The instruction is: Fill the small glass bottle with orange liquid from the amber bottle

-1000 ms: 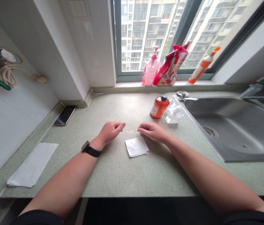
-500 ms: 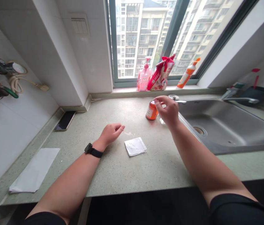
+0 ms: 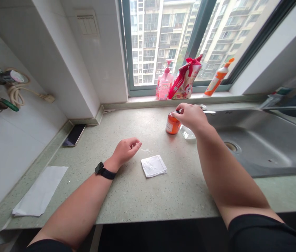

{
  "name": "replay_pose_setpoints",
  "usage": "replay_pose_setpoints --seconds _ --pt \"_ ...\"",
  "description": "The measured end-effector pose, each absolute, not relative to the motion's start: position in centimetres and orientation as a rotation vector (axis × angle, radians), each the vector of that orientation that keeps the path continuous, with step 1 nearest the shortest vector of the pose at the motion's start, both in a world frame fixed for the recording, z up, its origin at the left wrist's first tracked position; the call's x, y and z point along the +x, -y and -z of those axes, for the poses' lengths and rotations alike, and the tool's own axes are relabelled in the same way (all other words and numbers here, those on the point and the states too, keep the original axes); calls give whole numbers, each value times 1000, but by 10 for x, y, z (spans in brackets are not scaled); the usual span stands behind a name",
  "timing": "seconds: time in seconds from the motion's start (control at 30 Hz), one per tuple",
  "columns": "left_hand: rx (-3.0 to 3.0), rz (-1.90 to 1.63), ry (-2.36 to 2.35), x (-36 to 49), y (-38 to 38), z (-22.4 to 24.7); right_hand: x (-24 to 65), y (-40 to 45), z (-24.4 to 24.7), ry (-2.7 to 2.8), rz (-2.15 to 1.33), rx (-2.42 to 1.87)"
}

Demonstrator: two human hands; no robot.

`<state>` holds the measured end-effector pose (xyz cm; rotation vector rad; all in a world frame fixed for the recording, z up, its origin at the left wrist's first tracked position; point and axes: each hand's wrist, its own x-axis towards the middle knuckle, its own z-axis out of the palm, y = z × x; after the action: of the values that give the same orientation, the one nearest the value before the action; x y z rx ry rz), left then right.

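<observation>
My right hand (image 3: 192, 114) reaches to the far side of the counter. Its thumb and fingers close around the dark top of an orange-amber bottle (image 3: 173, 125) with a white label. The bottle stands upright on the counter. Just right of it, partly under my hand, lies a clear glass-like block or dish (image 3: 188, 133). My left hand (image 3: 127, 149), with a black watch (image 3: 104, 170) on the wrist, rests on the counter, fingers loosely curled around nothing. To its right is a folded white paper or cloth square (image 3: 153, 166).
A steel sink (image 3: 263, 140) is set in at the right. A phone (image 3: 74, 135) and white paper sheets (image 3: 41, 190) lie to the left. On the windowsill stand a pink pump bottle (image 3: 164, 84), a red pouch (image 3: 186, 79) and an orange-white bottle (image 3: 218, 78).
My right hand has lowered onto the bottle's top, its fingers now around it. The left hand stays in place. The view has shifted slightly.
</observation>
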<state>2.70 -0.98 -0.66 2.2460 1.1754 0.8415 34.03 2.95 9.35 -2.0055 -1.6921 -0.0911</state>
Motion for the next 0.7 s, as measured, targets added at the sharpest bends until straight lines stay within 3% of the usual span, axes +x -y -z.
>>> replay_pose_setpoints --seconds 0.3,0.7 --pt "2448 -1308 -1101 30 18 8 287 11 -111 2005 -138 -1622" --pt "2319 -1250 -1096 29 21 6 242 28 -89 2220 -86 -1380"
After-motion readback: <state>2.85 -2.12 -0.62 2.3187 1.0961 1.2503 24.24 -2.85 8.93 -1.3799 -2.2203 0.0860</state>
